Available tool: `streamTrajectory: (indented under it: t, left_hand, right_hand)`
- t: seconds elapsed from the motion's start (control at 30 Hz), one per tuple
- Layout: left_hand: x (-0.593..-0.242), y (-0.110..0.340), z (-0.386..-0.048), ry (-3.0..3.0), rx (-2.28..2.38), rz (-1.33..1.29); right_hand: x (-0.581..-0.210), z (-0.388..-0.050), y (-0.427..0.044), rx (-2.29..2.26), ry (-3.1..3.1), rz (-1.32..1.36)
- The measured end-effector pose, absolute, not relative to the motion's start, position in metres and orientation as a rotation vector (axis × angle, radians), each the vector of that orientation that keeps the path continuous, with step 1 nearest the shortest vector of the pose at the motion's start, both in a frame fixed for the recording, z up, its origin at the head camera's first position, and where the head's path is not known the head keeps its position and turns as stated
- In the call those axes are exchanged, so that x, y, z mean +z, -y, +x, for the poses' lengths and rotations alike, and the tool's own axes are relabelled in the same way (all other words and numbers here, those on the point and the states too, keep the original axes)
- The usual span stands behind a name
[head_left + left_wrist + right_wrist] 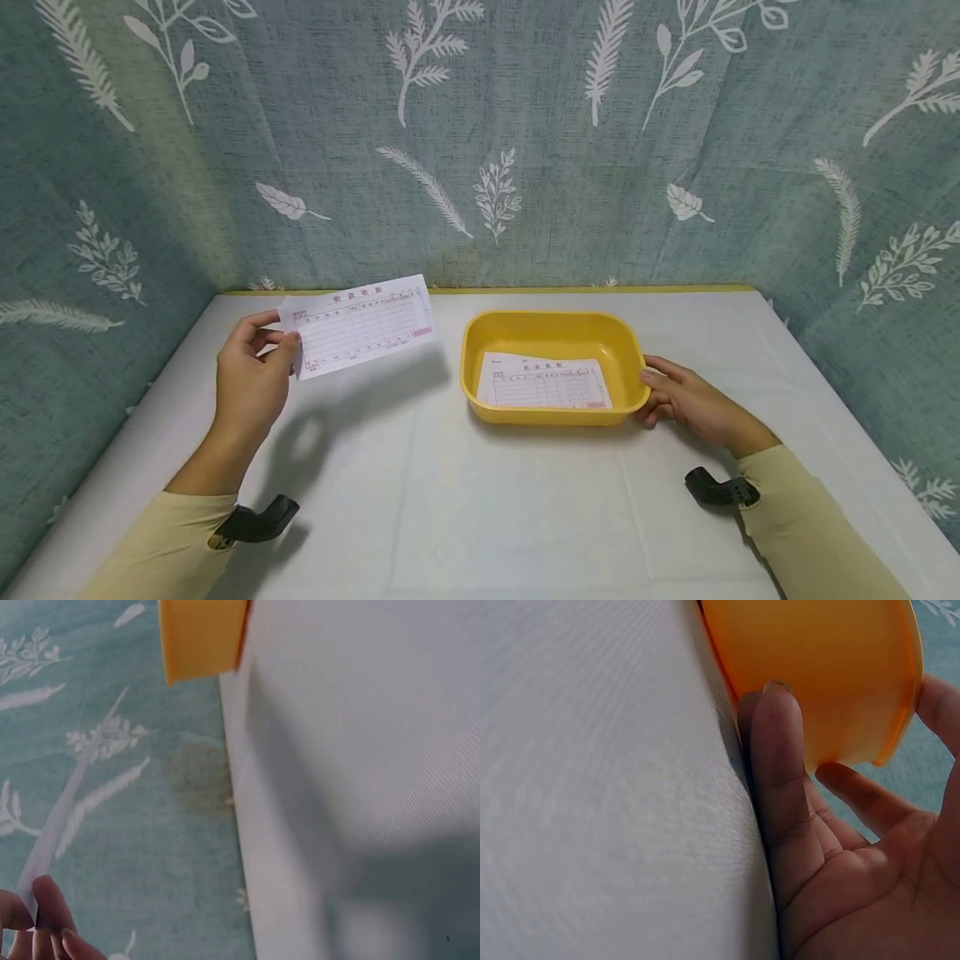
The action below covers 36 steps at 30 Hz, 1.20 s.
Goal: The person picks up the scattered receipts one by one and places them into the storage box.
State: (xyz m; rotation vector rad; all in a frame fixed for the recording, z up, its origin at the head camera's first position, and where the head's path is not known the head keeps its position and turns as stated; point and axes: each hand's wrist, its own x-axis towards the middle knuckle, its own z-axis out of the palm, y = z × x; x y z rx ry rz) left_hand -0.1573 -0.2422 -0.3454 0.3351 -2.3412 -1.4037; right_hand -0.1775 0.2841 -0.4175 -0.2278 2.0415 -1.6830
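Note:
In the head view my left hand (258, 367) pinches a printed white receipt slip (363, 325) by its left end, between thumb and fingers. The slip is held up above the table, tilted, its form side showing; the left wrist view has it nearly edge-on (56, 825). A yellow plastic basin (551, 322) stands right of the middle. Similar receipt paper (543, 385) lies inside it; whether it is one sheet or more I cannot tell. My right hand (682, 398) holds the basin's right end, thumb at the rim and fingers against the outer wall (840, 690).
A white cloth (450, 508) covers the table. Behind it and at both sides hangs a green curtain (322, 167) with white leaf prints. Black wrist mounts (258, 521) sit at both cuffs.

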Motion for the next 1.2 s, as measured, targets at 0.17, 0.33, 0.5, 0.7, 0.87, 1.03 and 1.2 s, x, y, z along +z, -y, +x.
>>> streamTrajectory:
  t: [0.17, 0.33, 0.5, 0.7, 0.87, 1.03, 1.2]
  left_hand:
    - [-0.342, 0.236, -0.156, 2.331, -1.422, 0.268]
    - [-0.339, 0.230, -0.156, 2.279, -1.494, 0.185]
    - [-0.339, 0.221, -0.154, 2.279, -1.540, 0.149]
    - [-0.339, 0.208, -0.152, 2.274, -1.556, 0.086]
    - [-0.340, 0.196, -0.154, 2.260, -1.611, 0.043]
    - [-0.340, 0.185, -0.156, 2.247, -1.635, 0.026]
    - [-0.341, 0.175, -0.157, 2.227, -1.687, 0.021]
  right_hand:
    - [-0.413, -0.179, -0.283, -1.662, -2.047, -0.217]
    - [-0.412, -0.180, -0.283, -1.668, -2.058, -0.217]
    - [-0.414, -0.177, -0.284, -1.656, -2.050, -0.190]
    - [-0.418, -0.178, -0.284, -1.672, -2.047, -0.194]
    - [-0.417, -0.177, -0.284, -1.668, -2.051, -0.191]
    - [-0.416, -0.176, -0.284, -1.678, -2.030, -0.208]
    - [-0.415, -0.177, -0.284, -1.677, -2.030, -0.214]
